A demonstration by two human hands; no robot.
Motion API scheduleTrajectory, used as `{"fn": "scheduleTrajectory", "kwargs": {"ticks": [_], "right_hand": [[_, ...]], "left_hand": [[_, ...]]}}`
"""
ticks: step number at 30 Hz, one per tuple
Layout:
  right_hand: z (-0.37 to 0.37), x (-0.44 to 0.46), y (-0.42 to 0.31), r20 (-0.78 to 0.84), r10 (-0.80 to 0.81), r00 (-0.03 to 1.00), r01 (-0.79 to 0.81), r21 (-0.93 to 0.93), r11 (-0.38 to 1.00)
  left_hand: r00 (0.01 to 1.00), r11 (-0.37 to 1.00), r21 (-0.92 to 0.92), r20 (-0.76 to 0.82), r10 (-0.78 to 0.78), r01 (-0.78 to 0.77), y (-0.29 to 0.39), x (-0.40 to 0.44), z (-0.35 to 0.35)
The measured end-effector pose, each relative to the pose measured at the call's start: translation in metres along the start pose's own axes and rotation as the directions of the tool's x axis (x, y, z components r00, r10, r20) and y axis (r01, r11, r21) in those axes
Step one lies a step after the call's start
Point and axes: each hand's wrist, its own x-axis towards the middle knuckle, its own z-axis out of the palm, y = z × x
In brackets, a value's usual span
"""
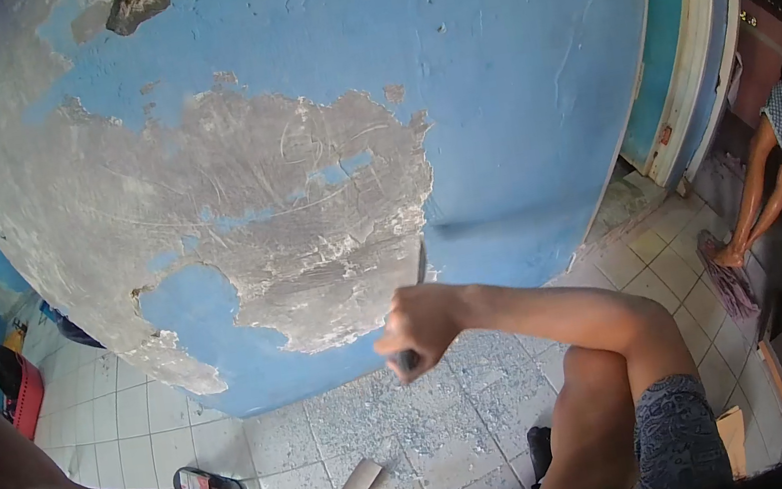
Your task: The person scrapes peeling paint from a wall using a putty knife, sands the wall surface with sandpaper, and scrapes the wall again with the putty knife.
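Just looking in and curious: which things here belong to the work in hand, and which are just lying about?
Part of the work:
- scraper, gripped in the right hand
- patchy blue wall
- flakes on the floor

Apparently just lying about:
- sandal
- red basket, far left

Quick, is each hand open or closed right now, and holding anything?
Left hand: out of view, so can't tell.
Right hand: closed, holding a scraper.

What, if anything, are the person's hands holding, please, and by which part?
The right hand grips a scraper-like tool by its dark handle; the left hand is out of view, so its hold cannot be told.
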Motion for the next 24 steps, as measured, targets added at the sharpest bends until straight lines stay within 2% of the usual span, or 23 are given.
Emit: {"fn": "scheduleTrajectory", "kwargs": {"ticks": [1, 4, 7, 11, 12, 15, 16, 17, 19, 20, 23, 24], "right_hand": [[-0.001, 0.01, -0.011, 0.011, -0.029, 1.0, 0.029, -0.047, 0.998], [0.005, 0.023, -0.027, -0.081, -0.153, 0.985, 0.157, 0.043, 0.987], [0.013, -0.005, 0.02, 0.085, 0.071, 0.994, -0.071, -0.009, 0.997], [0.021, 0.017, -0.013, 0.001, -0.084, 0.996, 0.084, 0.018, 0.996], [0.015, 0.026, -0.026, 0.022, -0.115, 0.993, 0.115, -0.017, 0.993], [0.032, 0.012, 0.014, -0.065, -0.137, 0.988, 0.147, 0.185, 0.972], [0.026, -0.007, 0.041, -0.01, -0.019, 1.0, 0.02, 0.075, 0.997], [0.013, -0.013, 0.039, -0.028, 0.038, 0.999, -0.042, -0.16, 0.986], [0.022, -0.014, 0.021, -0.037, 0.016, 0.999, -0.017, -0.004, 1.0], [0.01, -0.002, 0.002, 0.076, 0.038, 0.996, -0.033, -0.062, 0.998], [0.006, 0.025, -0.026, 0.051, -0.068, 0.996, 0.071, -0.066, 0.995], [0.023, 0.016, -0.004, -0.031, -0.097, 0.995, 0.099, 0.072, 0.992]], "left_hand": [[1.0, 1.0, -0.003, 0.0, -0.002, 0.002, 0.0, -0.001, 0.0], [1.0, 1.0, 0.001, 0.002, 0.005, -0.005, 0.0, 0.0, 0.001], [1.0, 1.0, 0.001, 0.003, -0.006, 0.006, 0.0, 0.001, 0.001], [1.0, 1.0, 0.0, 0.005, 0.002, -0.002, 0.001, 0.002, -0.003], [1.0, 1.0, 0.005, 0.002, 0.002, -0.002, 0.002, 0.0, -0.005], [1.0, 1.0, 0.008, 0.001, -0.001, 0.001, 0.003, 0.0, -0.006], [1.0, 1.0, 0.008, 0.002, -0.006, 0.006, 0.003, 0.0, -0.008], [1.0, 1.0, 0.012, -0.001, -0.005, 0.005, 0.003, 0.001, -0.009], [1.0, 1.0, 0.015, -0.002, 0.004, -0.004, 0.004, 0.0, -0.014], [1.0, 1.0, 0.014, 0.0, 0.001, -0.001, 0.005, -0.001, -0.016], [1.0, 1.0, 0.02, 0.0, 0.009, -0.009, 0.005, -0.003, -0.017], [1.0, 1.0, 0.024, 0.001, 0.012, -0.012, 0.005, -0.003, -0.018]]}}
